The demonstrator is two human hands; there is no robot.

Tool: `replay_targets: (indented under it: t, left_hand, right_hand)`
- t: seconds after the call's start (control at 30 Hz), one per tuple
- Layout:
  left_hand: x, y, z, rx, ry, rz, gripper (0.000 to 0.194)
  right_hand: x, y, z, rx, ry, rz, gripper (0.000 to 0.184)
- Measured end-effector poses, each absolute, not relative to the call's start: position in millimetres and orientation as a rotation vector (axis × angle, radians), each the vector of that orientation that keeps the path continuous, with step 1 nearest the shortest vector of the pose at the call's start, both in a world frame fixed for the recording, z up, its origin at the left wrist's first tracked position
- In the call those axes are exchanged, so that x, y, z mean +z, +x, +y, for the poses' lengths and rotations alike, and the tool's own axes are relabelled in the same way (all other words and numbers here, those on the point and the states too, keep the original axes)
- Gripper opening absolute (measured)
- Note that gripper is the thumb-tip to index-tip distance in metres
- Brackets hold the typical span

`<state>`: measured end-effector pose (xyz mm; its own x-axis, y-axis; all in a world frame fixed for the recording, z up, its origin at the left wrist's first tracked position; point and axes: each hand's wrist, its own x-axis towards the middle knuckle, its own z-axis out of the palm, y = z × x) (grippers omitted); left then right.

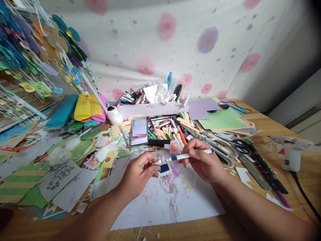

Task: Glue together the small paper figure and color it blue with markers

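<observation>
Between the thumb and fingers of my left hand (140,170) is a small white paper piece (165,169) with a dark blue patch coloured on it. My right hand (203,160) grips a white marker (182,156) with blue bands. The marker lies nearly level and its tip points left, close to the top of the paper piece; whether it touches I cannot tell. Under both hands spreads a large white sheet (150,207) stained purple and yellow. Just beyond the marker sits a small pink paper piece (175,147) with a yellow figure.
A phone (139,131) stands upright beyond my hands, before a white box (147,109) of pens and tissue. Loose markers (177,130) and scissors (223,147) lie to the right, with a glue gun (291,152) at far right. Paper scraps (22,177) cover the left.
</observation>
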<state>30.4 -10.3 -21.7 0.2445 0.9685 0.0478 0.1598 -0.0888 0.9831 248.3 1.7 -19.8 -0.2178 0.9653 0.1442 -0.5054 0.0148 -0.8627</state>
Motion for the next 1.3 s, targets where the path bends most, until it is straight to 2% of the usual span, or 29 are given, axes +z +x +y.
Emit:
replay_targets:
  t: [0.1, 0.23, 0.33, 0.53, 0.67, 0.77, 1.07, 1.3]
  left_hand:
    - [-20.9, 23.4, -7.4, 0.994, 1.539, 1.154, 0.012]
    - [-19.5, 14.6, -2.1, 0.953, 1.668, 1.253, 0.017]
    - [-18.4, 13.9, -0.1, 0.811, 1.982, 1.333, 0.015]
    - [-18.4, 18.4, -4.8, 0.435, 2.278, 1.409, 0.008]
    - [-20.3, 21.1, -6.2, 0.197, 2.354, 1.493, 0.032]
    - [-22.2, 24.2, -5.3, 0.077, 2.409, 1.520, 0.033]
    - [-24.1, 26.0, -5.6, 0.103, 2.385, 1.532, 0.018]
    - [-24.4, 19.0, -8.9, 0.217, 2.417, 1.473, 0.020]
  right_hand:
    - [-21.3, 252.5, 2.8, 1.534, -0.665, -1.006, 0.020]
    - [-25.0, 254.1, 3.7, 1.572, -0.765, -1.036, 0.029]
    - [-29.2, 250.1, 5.3, 1.506, -0.822, -1.047, 0.023]
    - [-34.8, 242.5, 7.8, 1.426, -0.942, -1.093, 0.028]
    - [-36.2, 240.1, 4.8, 1.422, -0.985, -1.134, 0.029]
    - [-37.0, 237.4, 1.9, 1.430, -1.005, -1.134, 0.030]
    - [-44.8, 236.5, 1.3, 1.465, -1.005, -1.125, 0.027]
    - [-43.2, 238.6, 3.1, 1.397, -0.933, -1.145, 0.023]
